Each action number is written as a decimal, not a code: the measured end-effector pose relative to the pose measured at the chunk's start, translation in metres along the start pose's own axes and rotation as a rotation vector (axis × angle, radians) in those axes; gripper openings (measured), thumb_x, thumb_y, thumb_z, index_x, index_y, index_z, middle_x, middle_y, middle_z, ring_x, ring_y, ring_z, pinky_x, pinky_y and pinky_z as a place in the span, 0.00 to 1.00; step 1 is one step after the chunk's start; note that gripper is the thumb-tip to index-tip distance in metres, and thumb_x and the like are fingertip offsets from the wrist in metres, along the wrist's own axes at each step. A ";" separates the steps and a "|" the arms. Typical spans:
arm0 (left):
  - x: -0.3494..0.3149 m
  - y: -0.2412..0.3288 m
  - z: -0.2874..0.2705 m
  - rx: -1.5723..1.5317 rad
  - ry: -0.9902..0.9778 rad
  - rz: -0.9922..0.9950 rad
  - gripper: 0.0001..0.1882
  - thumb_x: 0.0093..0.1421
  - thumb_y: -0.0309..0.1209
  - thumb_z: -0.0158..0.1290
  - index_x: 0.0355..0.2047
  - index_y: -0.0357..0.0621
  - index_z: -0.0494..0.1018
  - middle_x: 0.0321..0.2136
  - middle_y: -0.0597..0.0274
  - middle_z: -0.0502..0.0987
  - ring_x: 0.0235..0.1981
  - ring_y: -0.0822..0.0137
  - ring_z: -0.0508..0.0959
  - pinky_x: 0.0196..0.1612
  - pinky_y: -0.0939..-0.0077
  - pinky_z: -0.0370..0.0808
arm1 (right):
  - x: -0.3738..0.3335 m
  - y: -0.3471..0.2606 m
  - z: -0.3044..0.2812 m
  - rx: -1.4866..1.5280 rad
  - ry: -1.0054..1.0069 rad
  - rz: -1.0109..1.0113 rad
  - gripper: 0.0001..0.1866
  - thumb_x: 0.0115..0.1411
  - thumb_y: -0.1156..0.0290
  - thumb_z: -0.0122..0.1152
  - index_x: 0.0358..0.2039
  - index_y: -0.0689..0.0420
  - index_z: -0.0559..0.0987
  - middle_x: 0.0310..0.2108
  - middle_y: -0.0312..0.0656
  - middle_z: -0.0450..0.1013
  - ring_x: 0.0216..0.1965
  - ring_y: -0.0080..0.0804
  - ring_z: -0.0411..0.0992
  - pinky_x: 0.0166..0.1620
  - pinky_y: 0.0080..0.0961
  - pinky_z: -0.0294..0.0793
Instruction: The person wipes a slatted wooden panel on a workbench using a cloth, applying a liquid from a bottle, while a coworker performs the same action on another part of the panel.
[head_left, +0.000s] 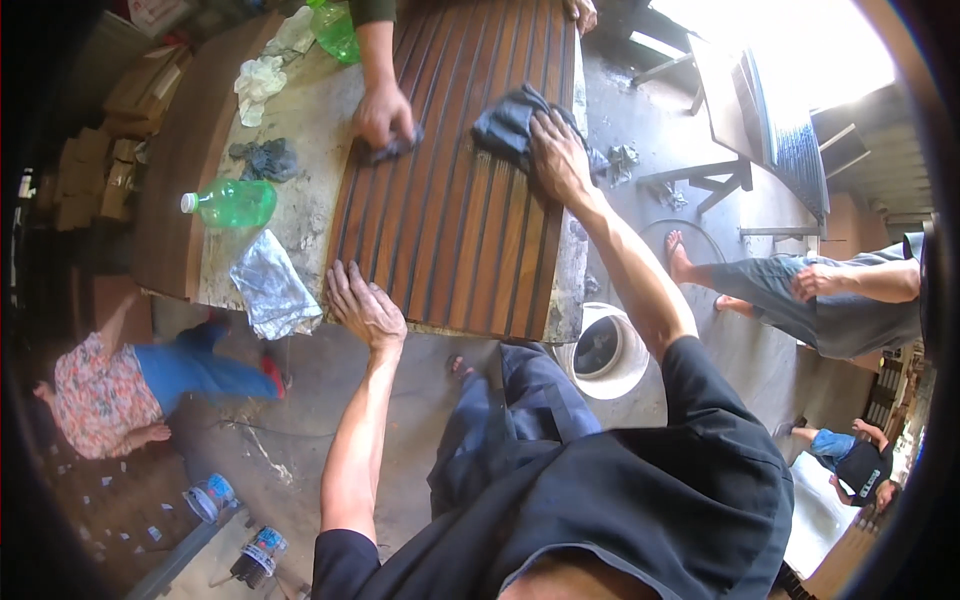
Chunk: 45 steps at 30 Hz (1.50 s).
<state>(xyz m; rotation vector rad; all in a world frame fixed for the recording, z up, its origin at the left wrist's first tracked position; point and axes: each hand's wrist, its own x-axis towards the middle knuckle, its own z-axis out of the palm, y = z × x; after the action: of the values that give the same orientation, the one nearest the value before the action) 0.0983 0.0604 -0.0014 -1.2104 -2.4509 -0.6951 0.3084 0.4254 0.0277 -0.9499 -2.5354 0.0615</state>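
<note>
Dark wood, the slatted panel (450, 200) fills the upper middle of the frame; my right hand (556, 155) presses flat on a dark rag (508, 120) near its top right; my left hand (362, 305) lies open, holding nothing, on its lower left edge. Slats look evenly dark and glossy; I judge wiping well along, the near end perhaps left. A co-worker's hand (382, 115) rubs another cloth (398, 146) at upper centre.

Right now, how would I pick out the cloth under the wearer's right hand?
Find the long slatted brown wooden panel lying on the stone-topped workbench. Near its far right edge, the right hand presses a crumpled dark grey cloth. It is bigger and bunched higher than the dark rag under another person's hand.
</note>
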 end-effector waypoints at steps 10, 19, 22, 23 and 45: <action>-0.015 -0.016 -0.011 0.026 -0.020 -0.043 0.27 0.78 0.37 0.36 0.70 0.35 0.66 0.73 0.40 0.64 0.74 0.36 0.62 0.73 0.35 0.56 | -0.064 -0.049 -0.004 0.067 -0.136 -0.065 0.30 0.67 0.70 0.56 0.68 0.67 0.72 0.72 0.61 0.66 0.76 0.61 0.60 0.74 0.54 0.62; -0.004 -0.011 -0.007 0.017 0.019 -0.032 0.27 0.78 0.37 0.36 0.69 0.34 0.67 0.72 0.42 0.66 0.74 0.38 0.62 0.75 0.37 0.55 | 0.011 -0.009 0.029 0.064 0.014 -0.036 0.28 0.68 0.69 0.56 0.66 0.67 0.73 0.69 0.61 0.69 0.74 0.61 0.63 0.73 0.53 0.63; -0.011 -0.014 -0.010 0.030 -0.007 -0.038 0.27 0.78 0.37 0.36 0.69 0.34 0.67 0.72 0.42 0.66 0.74 0.37 0.62 0.75 0.37 0.55 | -0.114 -0.080 -0.017 0.172 -0.146 -0.053 0.29 0.67 0.70 0.56 0.68 0.67 0.72 0.71 0.60 0.68 0.76 0.58 0.60 0.75 0.54 0.60; -0.012 -0.014 -0.010 0.031 -0.011 -0.041 0.27 0.79 0.37 0.36 0.69 0.34 0.67 0.72 0.42 0.66 0.74 0.37 0.62 0.75 0.37 0.55 | -0.142 -0.099 -0.033 0.206 -0.199 -0.041 0.30 0.67 0.71 0.57 0.68 0.67 0.72 0.71 0.60 0.67 0.76 0.58 0.59 0.76 0.54 0.59; -0.013 -0.013 -0.011 0.017 -0.010 -0.047 0.28 0.80 0.40 0.33 0.69 0.34 0.68 0.72 0.42 0.65 0.74 0.37 0.62 0.75 0.37 0.55 | -0.174 -0.113 -0.054 0.259 -0.297 -0.087 0.31 0.66 0.72 0.58 0.70 0.64 0.72 0.73 0.56 0.66 0.79 0.54 0.57 0.78 0.53 0.56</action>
<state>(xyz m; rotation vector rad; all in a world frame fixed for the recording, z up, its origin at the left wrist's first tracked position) 0.0961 0.0393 -0.0024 -1.1556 -2.4957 -0.6808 0.3784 0.2225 0.0321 -0.7744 -2.7438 0.5269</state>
